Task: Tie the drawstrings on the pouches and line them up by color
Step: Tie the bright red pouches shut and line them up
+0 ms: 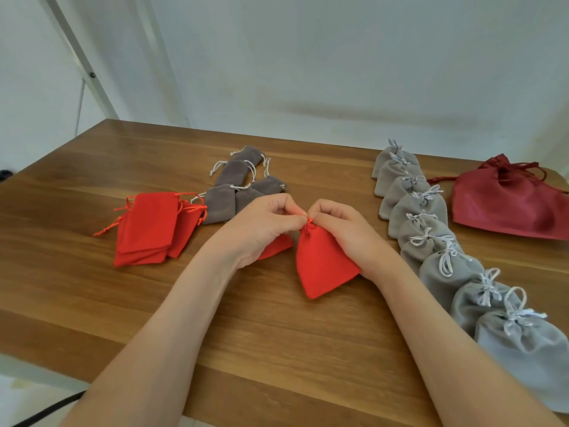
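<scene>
Left hand [261, 231] and right hand [346, 232] met at gathered neck of red pouch [323, 263], both sets of fingertips pinching its drawstring [309, 220]. Pouch lay mid-worktop [123, 303], between wrists. Flat red stack [151, 229] and brown-grey pile [238, 186] lay to left. Tied grey row [431, 238] ran along right, dark red bag [508, 208] beside it.

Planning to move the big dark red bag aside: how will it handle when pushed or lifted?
The dark red bag lies flat and creased, so probably floppy and light. Its sheen suggests slippery cloth; a push would likely bunch it.
</scene>
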Action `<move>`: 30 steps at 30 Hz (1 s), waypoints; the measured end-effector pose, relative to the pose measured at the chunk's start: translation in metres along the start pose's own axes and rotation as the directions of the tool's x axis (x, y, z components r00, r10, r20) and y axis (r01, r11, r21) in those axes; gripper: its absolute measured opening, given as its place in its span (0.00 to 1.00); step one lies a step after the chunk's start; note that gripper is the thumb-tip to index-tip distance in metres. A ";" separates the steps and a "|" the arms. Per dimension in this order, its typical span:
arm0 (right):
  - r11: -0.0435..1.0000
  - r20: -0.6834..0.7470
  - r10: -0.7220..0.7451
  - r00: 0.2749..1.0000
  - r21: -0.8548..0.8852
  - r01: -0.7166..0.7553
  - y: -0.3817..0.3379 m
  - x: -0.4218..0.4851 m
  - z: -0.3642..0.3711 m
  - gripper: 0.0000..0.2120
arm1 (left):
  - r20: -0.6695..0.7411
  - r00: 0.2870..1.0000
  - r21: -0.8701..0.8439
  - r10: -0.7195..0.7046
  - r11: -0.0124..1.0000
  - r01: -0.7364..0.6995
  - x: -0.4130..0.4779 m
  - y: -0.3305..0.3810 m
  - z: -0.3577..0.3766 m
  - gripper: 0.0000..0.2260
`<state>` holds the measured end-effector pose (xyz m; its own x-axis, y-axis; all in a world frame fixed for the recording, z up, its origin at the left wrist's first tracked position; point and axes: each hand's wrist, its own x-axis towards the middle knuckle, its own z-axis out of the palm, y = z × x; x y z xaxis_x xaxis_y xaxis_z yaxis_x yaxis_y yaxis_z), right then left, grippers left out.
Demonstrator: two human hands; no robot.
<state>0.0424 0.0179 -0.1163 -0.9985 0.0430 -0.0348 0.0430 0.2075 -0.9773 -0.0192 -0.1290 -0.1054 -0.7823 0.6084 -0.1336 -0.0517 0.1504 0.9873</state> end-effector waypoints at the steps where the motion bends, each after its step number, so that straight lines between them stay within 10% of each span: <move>1: 1.000 0.004 0.004 1.000 -0.010 -0.004 0.000 0.000 0.000 0.13 | 0.004 1.000 0.023 -0.012 1.000 0.012 -0.001 0.001 0.000 0.10; 10: 0.983 0.005 -0.046 0.999 -0.176 0.046 0.002 0.000 0.004 0.12 | -0.144 0.983 0.495 0.110 0.869 -0.025 -0.002 -0.004 0.006 0.09; 17: 0.999 -0.077 -0.043 0.996 -0.025 0.041 0.009 0.003 0.006 0.12 | -0.115 0.863 0.816 0.493 0.542 -0.200 -0.005 -0.012 0.012 0.01; 22: 0.992 -0.143 -0.047 0.989 0.111 0.063 0.011 0.007 0.005 0.16 | -0.016 0.693 0.879 0.721 0.341 -0.334 -0.004 -0.019 0.016 0.03; 30: 0.984 -0.090 -0.026 0.996 0.173 0.042 0.011 0.007 0.005 0.10 | 0.052 0.607 0.915 0.793 0.206 -0.348 0.000 -0.018 0.011 0.07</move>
<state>0.0358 0.0156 -0.1279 -0.9920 0.1257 0.0101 -0.0054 0.0371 -0.9993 -0.0114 -0.1237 -0.1242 -0.4833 0.5294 0.6973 0.8292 0.5323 0.1705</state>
